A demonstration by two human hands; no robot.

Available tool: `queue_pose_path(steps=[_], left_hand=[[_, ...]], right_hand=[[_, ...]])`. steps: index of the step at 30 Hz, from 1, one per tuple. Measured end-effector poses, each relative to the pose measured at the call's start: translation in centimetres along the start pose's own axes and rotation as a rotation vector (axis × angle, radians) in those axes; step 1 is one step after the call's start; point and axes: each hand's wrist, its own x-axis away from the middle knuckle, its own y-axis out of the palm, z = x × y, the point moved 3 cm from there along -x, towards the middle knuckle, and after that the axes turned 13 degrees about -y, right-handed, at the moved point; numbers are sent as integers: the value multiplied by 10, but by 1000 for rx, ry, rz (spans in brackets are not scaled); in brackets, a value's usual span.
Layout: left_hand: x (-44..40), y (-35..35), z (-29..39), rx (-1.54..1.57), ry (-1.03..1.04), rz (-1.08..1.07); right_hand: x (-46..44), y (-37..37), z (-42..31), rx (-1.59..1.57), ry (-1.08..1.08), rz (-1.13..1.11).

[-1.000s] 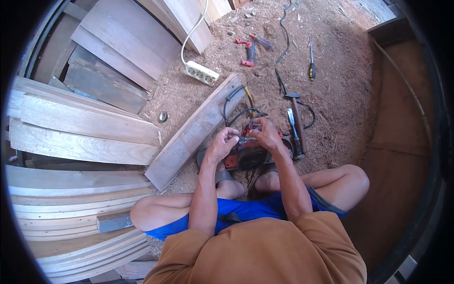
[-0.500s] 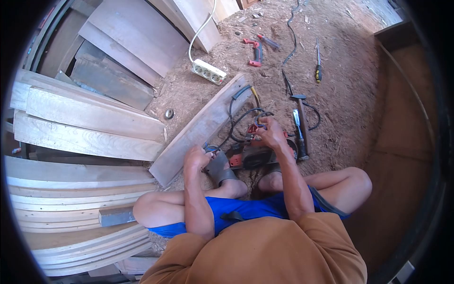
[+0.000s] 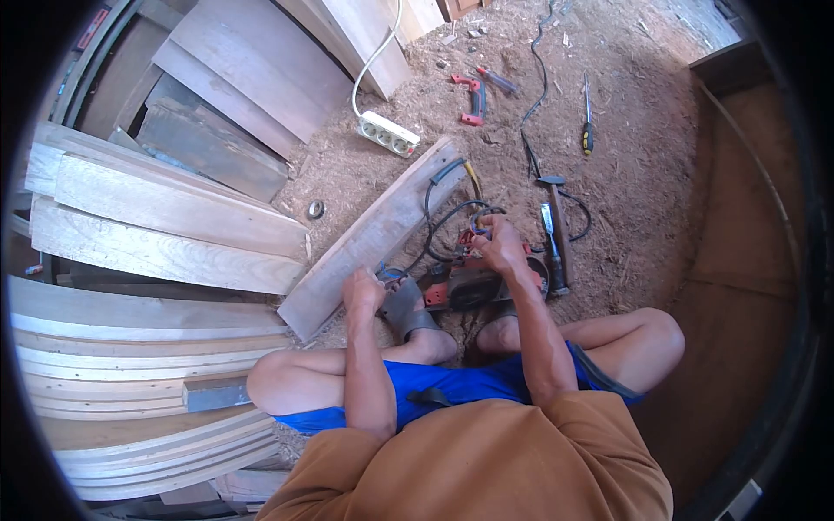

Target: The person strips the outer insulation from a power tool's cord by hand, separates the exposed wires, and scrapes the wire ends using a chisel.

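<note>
Red and black, the power tool [image 3: 469, 289] lay at the shoes [image 3: 402, 311]. The left hand [image 3: 363, 293] had moved off it toward the plank [image 3: 376, 234], leaving only the right hand [image 3: 502, 248] at its top. Neither hand's grip, nor any held part, could be determined.

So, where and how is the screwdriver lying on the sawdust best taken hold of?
Probably by its black-and-yellow handle, from above and from the person's side, with the nearer right hand. The handle is the thickest part and its end faces the person, while the thin shaft points away. It lies apart from the other tools, leaving room for fingers on both sides.
</note>
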Motion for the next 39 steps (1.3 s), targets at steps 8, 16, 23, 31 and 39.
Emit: queue_pose_path(steps=[8, 16, 23, 31, 39], left_hand=[[12, -25, 30, 524, 236, 18], [23, -22, 56, 1049, 286, -275], [31, -28, 62, 1151, 339, -440], [31, -24, 71, 1131, 459, -466], [45, -38, 78, 1000, 413, -473]], right_hand=[[1, 3, -10, 99, -9, 42], [-7, 11, 18, -105, 9, 22], [-2, -3, 4, -48, 43, 35], [-2, 3, -1, 233, -70, 50], [3, -14, -28, 144, -25, -36]])
